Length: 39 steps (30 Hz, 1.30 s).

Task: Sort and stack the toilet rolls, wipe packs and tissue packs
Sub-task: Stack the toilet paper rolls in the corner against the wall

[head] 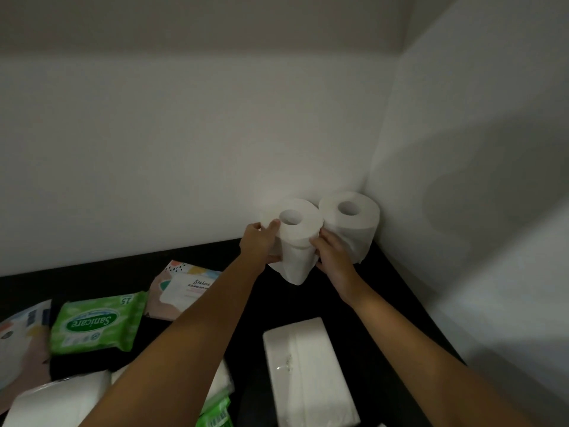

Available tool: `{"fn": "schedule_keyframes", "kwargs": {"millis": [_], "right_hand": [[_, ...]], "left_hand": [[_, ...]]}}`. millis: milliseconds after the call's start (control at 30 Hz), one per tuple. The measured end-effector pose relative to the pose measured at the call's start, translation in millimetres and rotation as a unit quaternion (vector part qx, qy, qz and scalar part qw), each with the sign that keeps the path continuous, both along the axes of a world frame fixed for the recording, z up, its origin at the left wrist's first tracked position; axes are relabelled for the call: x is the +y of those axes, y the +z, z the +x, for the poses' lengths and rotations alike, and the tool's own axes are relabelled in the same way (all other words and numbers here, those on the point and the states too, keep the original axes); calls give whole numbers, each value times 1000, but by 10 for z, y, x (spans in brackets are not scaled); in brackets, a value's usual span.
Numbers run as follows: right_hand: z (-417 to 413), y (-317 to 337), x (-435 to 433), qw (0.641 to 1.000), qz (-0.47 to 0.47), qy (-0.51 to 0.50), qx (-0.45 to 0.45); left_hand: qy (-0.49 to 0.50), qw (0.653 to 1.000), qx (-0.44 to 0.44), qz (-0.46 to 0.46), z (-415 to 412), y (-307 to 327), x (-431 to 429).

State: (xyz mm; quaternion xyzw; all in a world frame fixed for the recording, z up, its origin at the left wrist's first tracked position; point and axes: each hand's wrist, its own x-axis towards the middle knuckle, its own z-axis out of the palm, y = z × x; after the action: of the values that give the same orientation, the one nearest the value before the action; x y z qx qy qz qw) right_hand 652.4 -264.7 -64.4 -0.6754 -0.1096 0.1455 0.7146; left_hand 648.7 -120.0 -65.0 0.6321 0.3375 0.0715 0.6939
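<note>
Reaching forward to mid-frame, both arms stretch out; left grip (260, 238) and right grip (334, 257) clasp a roll (300, 231) from opposite sides, fingers curled.

Patterned pack (17, 343), far left of the left hand (261, 241): blurred, cut by the frame edge.
Toilet roll (58, 402), below-left of it: cut off at the bottom, partly behind the forearm (172, 334).
Green pack (217, 416), under that forearm: mostly hidden, perhaps wipes.
Roll stack (297, 241), between it and the right hand (331, 254): sides covered by both.
</note>
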Motion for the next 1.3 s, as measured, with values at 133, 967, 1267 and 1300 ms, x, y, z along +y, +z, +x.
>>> {"fn": "schedule_keyframes", "kwargs": {"millis": [133,967,1267,1300], "right_hand": [[-11,-22,-73,1000,-18,-14,14],[-588,704,-23,978,-191,-41,-76],[-1505,836,522,974,-190,56,-114],[-1611,856,636,973,-186,62,-119]], "left_hand": [[-20,998,26,45,-45,44,33],[-76,954,-34,289,-1435,788,72],[-20,947,-38,319,-2530,915,452],[-15,944,-38,327,-2656,948,549]]}}
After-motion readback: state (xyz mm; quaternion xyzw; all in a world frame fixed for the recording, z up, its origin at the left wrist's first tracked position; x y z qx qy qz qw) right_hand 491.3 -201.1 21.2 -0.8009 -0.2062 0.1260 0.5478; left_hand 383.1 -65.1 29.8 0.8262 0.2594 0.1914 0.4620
